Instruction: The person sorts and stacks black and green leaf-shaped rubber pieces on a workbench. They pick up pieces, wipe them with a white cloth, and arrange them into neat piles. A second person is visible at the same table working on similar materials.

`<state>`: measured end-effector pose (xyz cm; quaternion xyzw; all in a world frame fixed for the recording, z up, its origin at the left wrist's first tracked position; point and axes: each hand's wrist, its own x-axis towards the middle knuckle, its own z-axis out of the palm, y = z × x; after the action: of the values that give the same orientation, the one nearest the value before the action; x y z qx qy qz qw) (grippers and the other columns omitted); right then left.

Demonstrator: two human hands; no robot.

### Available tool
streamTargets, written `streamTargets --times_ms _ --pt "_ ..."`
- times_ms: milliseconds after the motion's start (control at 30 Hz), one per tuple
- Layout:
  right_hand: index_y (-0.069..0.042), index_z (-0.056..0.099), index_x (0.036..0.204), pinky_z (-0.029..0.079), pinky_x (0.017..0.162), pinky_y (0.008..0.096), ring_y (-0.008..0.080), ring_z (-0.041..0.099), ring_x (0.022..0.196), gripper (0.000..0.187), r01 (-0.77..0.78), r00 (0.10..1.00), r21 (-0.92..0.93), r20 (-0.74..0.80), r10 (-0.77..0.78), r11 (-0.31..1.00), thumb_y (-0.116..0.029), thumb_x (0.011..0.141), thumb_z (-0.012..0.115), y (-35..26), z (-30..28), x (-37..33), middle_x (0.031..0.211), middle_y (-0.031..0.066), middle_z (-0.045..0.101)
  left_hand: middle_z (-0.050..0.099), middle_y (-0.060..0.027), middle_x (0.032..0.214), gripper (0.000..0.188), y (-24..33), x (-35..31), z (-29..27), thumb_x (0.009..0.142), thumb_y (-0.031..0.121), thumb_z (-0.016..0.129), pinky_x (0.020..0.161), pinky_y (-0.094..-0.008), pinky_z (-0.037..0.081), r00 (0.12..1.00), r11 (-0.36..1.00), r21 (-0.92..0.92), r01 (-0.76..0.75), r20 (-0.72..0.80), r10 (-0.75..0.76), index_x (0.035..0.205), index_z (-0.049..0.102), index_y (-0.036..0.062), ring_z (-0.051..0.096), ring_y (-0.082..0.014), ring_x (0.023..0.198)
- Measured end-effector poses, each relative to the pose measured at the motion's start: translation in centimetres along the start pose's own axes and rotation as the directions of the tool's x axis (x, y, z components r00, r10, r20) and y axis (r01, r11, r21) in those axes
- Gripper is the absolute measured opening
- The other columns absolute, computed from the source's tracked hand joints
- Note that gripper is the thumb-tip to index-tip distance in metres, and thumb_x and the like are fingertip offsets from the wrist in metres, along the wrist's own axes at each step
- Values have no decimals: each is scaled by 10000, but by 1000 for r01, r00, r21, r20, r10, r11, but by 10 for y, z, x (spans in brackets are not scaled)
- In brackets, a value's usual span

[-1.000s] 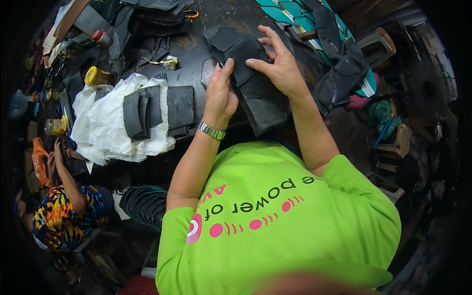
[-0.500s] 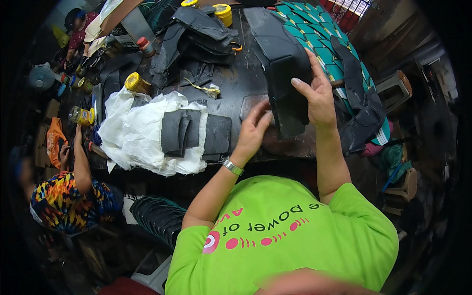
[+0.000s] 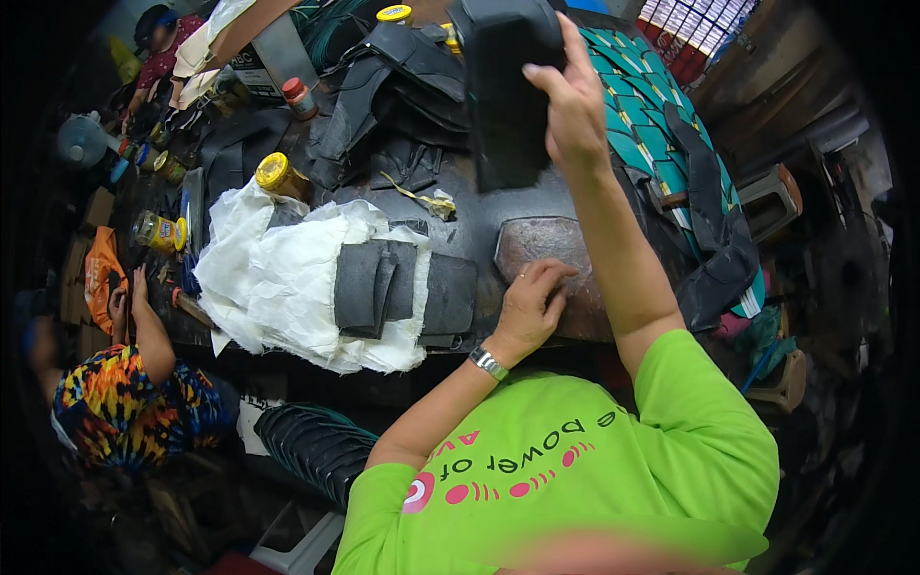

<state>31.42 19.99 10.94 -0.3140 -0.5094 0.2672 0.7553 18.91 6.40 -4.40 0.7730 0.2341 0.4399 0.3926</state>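
1. Material at twelve o'clock: a black piece (image 3: 510,134) hangs above the table (image 3: 471,217), held by its right edge in the right hand (image 3: 579,120).
2. I see that hand's thumb pressed to the face of the piece and the fingers along its edge, pinching it.
3. The left hand (image 3: 525,314) is just off centre, toward four o'clock, with its fingers loosely bent and a little spread, gripping nothing. It hovers over or rests on a brown slab (image 3: 539,240); I cannot tell which.
4. The raised piece blocks my view of the tabletop behind it and of part of a yellow jar. The right forearm (image 3: 634,240) cuts across between the slab and the green panels (image 3: 661,107) at one o'clock.
5. A black strip (image 3: 704,182) lies over those panels at two o'clock.
6. A heap of black pieces (image 3: 412,75) crowds eleven o'clock, near a red-lidded jar (image 3: 299,98).
7. At nine o'clock I have a crumpled white cloth (image 3: 273,273) bearing dark grey pieces (image 3: 383,287), with a yellow-lidded jar (image 3: 276,174) just beside it.
8. A co-worker (image 3: 139,407) sits at eight o'clock, well apart from the black piece.
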Motion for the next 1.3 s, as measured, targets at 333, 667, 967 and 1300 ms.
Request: streamTargets --times_ms 333,667,967,1300 --pt "31 237 1518 421 1067 394 380 570 1230 795 -279 960 -573 -166 224 771 1 791 558 145 109 83 1320 288 568 626 -170 1086 308 -4 -5 2 766 15 688 876 -448 510 999 999 -32 43 21 -42 1070 640 24 595 -384 1036" --pt "-58 265 1523 468 1000 489 434 612 1155 866 -113 948 -938 -2 320 328 -347 825 687 124 102 78 1217 307 626 628 -176 1090 298 -7 -5 3 778 41 681 856 -454 516 999 999 37 18 46 -20 1073 641 29 602 -387 1019" --pt "-25 461 1404 493 830 360 267 609 923 626 398 883 -657 464 -73 640 -103 831 701 71 108 7 1092 186 597 688 -93 907 193 33 -65 -85 795 4 716 778 -350 551 978 977 -114 -180 -126 166 980 722 58 679 -247 853" --pt "-186 419 1465 516 875 450 368 604 1039 715 394 504 -274 863 43 877 -84 830 731 54 175 -156 1157 187 611 345 -142 1487 663 -48 -167 -228 916 117 694 1141 -397 272 267 980 -126 152 -950 -164 1460 327 24 326 -295 1372"
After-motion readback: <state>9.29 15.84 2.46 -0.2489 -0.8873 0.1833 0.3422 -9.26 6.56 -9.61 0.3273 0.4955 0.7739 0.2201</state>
